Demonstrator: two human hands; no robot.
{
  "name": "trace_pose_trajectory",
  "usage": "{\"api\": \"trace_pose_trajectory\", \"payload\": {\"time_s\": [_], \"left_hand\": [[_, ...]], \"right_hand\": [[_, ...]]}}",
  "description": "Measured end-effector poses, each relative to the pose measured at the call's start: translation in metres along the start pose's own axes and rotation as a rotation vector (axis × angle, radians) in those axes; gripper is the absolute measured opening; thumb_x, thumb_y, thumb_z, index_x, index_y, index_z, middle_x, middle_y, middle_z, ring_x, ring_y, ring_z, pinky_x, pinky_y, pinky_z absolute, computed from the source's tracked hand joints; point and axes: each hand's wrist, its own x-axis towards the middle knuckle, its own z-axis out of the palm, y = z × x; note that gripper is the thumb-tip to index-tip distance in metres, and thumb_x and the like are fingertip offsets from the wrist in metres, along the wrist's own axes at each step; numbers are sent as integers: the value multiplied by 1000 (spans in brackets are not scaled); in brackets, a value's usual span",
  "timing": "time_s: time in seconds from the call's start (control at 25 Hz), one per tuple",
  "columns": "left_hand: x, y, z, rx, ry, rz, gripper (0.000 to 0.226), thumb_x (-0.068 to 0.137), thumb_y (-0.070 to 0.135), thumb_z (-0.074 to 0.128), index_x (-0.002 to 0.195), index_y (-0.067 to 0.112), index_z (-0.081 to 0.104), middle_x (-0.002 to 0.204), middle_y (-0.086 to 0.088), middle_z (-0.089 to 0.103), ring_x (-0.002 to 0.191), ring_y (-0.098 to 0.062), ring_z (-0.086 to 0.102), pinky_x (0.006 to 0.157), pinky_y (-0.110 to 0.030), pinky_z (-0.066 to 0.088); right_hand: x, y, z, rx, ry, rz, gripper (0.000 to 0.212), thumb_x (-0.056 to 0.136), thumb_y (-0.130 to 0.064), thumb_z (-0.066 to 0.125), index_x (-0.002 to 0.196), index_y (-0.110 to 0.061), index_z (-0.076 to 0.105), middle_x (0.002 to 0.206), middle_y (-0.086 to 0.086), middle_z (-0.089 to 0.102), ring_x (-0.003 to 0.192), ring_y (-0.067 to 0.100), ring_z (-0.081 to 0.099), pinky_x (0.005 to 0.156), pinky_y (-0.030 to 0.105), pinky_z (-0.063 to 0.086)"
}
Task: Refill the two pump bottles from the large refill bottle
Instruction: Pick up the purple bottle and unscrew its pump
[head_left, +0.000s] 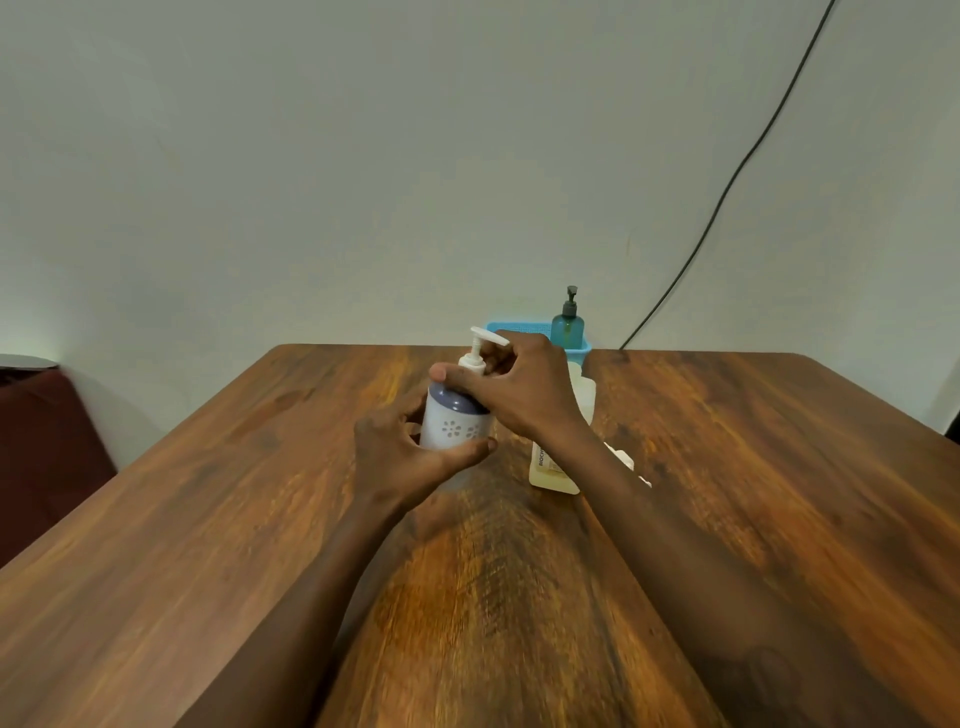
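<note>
With both hands closed on the white pump bottle (456, 415) mid-table (208, 519), I see my left hand (410, 452) wrapped around its body and my right hand (519, 389) pinching the pump collar. Large refill bottle (551, 467) lies just right, mostly hidden by my forearm. Teal pump bottle (568, 325) stands in the blue basket (514, 330) at the far edge.

The worktop (208, 519) lies bare on my left and along the near edge — open passage there. To my right the refill bottle (558, 467) crowds under my wrist, and behind it the blue basket (576, 351) with its teal pump bottle (568, 325) blocks the far edge.
</note>
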Motion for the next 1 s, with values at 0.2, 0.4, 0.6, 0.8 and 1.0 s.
{"api": "trace_pose_trajectory", "payload": {"time_s": [0.2,0.4,0.6,0.8,1.0], "left_hand": [[-4,-12,-1,-26,4,-62,71,68,60,89,124,19,71,99,10,76,84,-2,72,68,-33,63],[-8,-13,-3,-17,37,-75,73,68,65,86,126,26,67,103,13,73,88,1,71,72,-26,63],[-8,-7,-2,-13,20,-50,79,68,67,84,130,21,67,108,11,74,90,2,71,72,-24,62],[-10,-10,-5,-10,16,-67,81,68,65,83,133,19,66,105,8,74,89,-1,71,72,-31,63],[-14,-10,-5,-26,-37,-79,78,67,64,83,128,18,67,107,5,75,90,-3,72,74,-32,64]], "right_hand": [[2,5,2,310,-193,112,53,87,-26,83,136,-26,64,103,-14,72,95,1,71,81,22,60],[2,2,4,277,-186,125,78,79,-42,88,146,-32,50,107,-18,69,97,-1,70,85,19,61],[-5,2,11,139,-10,97,37,71,-52,90,92,-31,67,83,-19,71,78,-2,70,67,12,57],[-1,10,7,420,-265,184,79,91,-19,77,158,-32,36,130,-8,70,115,6,68,94,24,58],[-6,4,13,168,-61,149,68,69,-59,89,125,-37,59,105,-25,64,97,0,69,76,13,57]]}}
